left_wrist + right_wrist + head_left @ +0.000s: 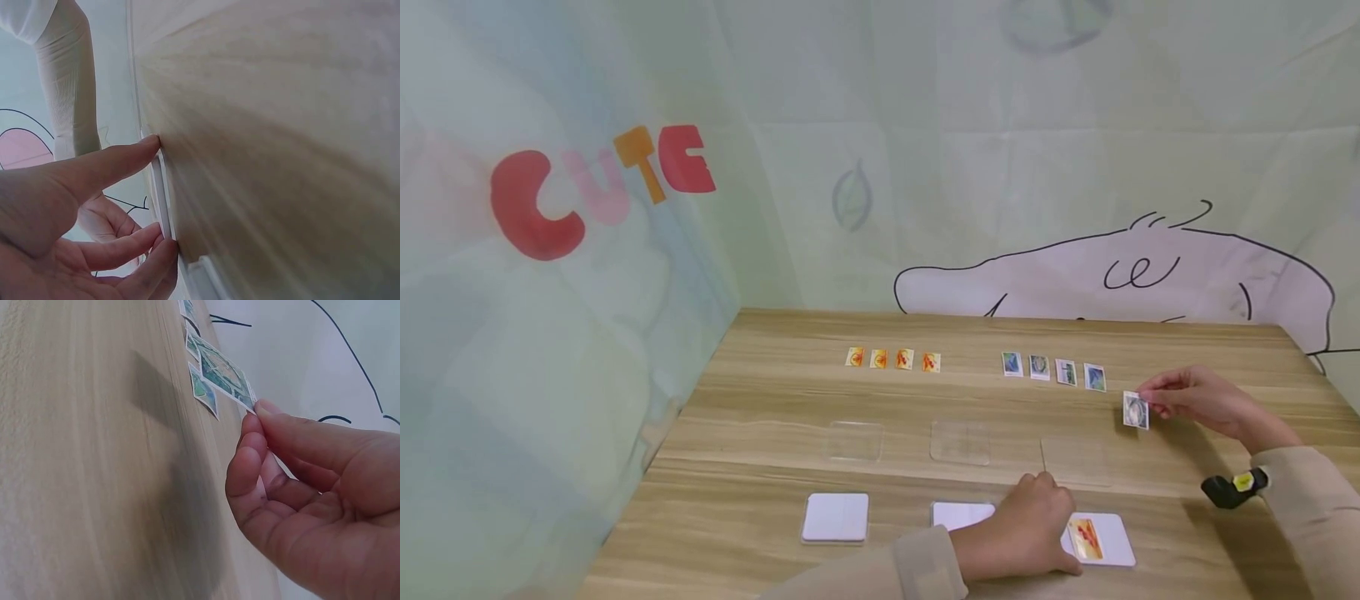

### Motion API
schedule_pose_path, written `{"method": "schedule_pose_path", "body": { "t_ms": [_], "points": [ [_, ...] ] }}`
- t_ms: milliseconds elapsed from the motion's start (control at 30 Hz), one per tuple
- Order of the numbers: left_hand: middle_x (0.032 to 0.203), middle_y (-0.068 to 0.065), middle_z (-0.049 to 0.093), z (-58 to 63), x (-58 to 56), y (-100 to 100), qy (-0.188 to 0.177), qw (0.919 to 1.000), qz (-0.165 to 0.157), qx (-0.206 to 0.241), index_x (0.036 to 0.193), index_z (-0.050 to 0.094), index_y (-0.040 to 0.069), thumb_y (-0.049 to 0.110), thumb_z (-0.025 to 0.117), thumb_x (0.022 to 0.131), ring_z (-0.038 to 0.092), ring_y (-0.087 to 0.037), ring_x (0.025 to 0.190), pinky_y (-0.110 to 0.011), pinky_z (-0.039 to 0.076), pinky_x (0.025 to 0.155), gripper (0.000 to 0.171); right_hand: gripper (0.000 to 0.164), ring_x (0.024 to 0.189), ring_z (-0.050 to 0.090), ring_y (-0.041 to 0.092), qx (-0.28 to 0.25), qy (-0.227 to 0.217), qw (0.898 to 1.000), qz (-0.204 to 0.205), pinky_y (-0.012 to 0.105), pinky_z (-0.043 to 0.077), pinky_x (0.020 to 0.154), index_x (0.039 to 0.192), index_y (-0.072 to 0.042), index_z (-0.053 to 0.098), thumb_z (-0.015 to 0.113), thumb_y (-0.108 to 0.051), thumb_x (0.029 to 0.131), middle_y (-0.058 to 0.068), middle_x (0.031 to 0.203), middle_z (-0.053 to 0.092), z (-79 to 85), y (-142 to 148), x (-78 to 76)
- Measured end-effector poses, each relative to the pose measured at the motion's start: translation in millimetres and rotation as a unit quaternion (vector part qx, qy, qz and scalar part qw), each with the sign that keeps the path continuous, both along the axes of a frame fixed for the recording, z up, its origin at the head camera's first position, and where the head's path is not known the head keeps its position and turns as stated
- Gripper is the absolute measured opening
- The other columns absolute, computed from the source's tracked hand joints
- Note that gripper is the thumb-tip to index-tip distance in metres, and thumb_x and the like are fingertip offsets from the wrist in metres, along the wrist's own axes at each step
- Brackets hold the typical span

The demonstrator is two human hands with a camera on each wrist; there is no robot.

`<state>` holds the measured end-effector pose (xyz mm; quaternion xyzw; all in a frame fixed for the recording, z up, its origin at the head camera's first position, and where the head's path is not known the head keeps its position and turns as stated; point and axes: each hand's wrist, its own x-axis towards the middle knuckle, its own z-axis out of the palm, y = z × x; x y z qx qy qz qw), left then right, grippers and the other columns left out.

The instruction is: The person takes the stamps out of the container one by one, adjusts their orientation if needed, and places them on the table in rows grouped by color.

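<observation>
Between thumb and fingertips my right hand (pixel 1213 404) pinches the edge of a small stamp (pixel 1135 411) printed with a round grey-green picture. The right wrist view has the stamp (pixel 222 374) held over the table, its shadow below. My left hand (pixel 1022 529) grips a white square card (pixel 1117 540) by opposite edges, thumb at the near side and fingers at the far side. An orange-and-yellow stamp (pixel 1086 539) lies on that card, left of its middle. From the left wrist, only the thin edge of the card (pixel 162 194) shows between thumb and fingers.
Several orange stamps (pixel 904 359) and several blue-green stamps (pixel 1039 367) line the back of the wooden table (pixel 760 375). Three clear square covers (pixel 854 442) lie across the middle. Two more white cards (pixel 835 517) rest along the front, the middle one partly behind my left hand.
</observation>
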<state>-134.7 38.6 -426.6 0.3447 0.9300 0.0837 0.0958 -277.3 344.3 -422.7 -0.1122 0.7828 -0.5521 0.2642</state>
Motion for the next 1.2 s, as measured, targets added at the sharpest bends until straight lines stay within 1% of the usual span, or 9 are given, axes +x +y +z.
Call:
{"method": "schedule_pose_path", "body": {
  "t_ms": [100,200,500,600,767,1067,1200],
  "points": [
    [0.075,0.012,0.054,-0.4,0.4,1,-0.001,1.0,0.001,-0.002,0.081,0.068,0.019,0.053,0.086,0.071,0.041,-0.003,0.074,-0.017,0.032,0.067,0.04,0.019,0.078,0.058,0.012,0.011,0.005,1.0,-0.011,0.026,0.052,0.071,0.108,0.008,0.067,0.054,-0.004,0.102,-0.003,0.094,0.067,1.4,0,-1.2],
    [0.075,0.012,0.055,-0.5,0.8,1,-0.001,1.0,0.001,-0.002,0.082,0.069,0.018,0.053,0.087,0.071,0.042,-0.003,0.075,-0.017,0.032,0.067,0.04,0.02,0.079,0.058,0.013,0.024,0.012,0.999,-0.018,0.027,0.052,0.071,0.109,0.011,0.065,0.055,-0.004,0.101,-0.003,0.094,0.066,2.1,-1,-2.8],
    [0.074,0.013,0.054,-1.8,1.5,1,0.011,0.9999,-0.004,-0.007,0.081,0.068,0.019,0.054,0.086,0.071,0.042,-0.002,0.075,-0.017,0.032,0.07,0.041,0.026,0.08,0.057,0.013,0.049,0.013,0.998,-0.032,0.027,0.052,0.072,0.115,0.02,0.058,0.053,-0.002,0.102,0.0,0.096,0.065,2.4,-2,-8.8],
    [0.074,0.014,0.054,-1.5,1.5,1,0.013,0.9999,-0.005,-0.009,0.08,0.068,0.019,0.055,0.086,0.071,0.042,-0.002,0.075,-0.017,0.033,0.07,0.041,0.025,0.079,0.057,0.013,0.048,0.018,0.998,-0.033,0.027,0.052,0.071,0.114,0.019,0.059,0.052,-0.001,0.102,0.0,0.095,0.065,2.6,-2,-9.8],
    [0.075,0.013,0.054,-1.6,1.2,1,0.01,0.9999,-0.003,-0.007,0.082,0.068,0.019,0.054,0.086,0.07,0.042,-0.002,0.075,-0.017,0.033,0.07,0.041,0.021,0.078,0.057,0.012,0.041,0.015,0.998,-0.04,0.027,0.052,0.071,0.11,0.015,0.063,0.053,-0.001,0.102,-0.002,0.093,0.064,1.8,-2,-11.8],
    [0.077,0.013,0.055,-1.4,0.8,1,0.011,0.9999,0.0,-0.005,0.086,0.07,0.019,0.054,0.086,0.07,0.042,-0.002,0.076,-0.017,0.033,0.069,0.042,0.023,0.08,0.057,0.013,0.036,0.012,0.998,-0.042,0.026,0.052,0.072,0.114,0.018,0.06,0.051,0.0,0.102,-0.001,0.095,0.064,1.1,2,-15.5],
    [0.077,0.013,0.055,-1.9,1.0,1,0.011,0.9999,0.0,-0.005,0.086,0.07,0.019,0.054,0.086,0.07,0.042,-0.002,0.076,-0.017,0.033,0.07,0.042,0.021,0.081,0.057,0.013,0.036,0.009,0.998,-0.043,0.026,0.052,0.073,0.113,0.015,0.062,0.051,0.0,0.102,-0.002,0.096,0.065,0.6,4,-17.3]
  ]
}}
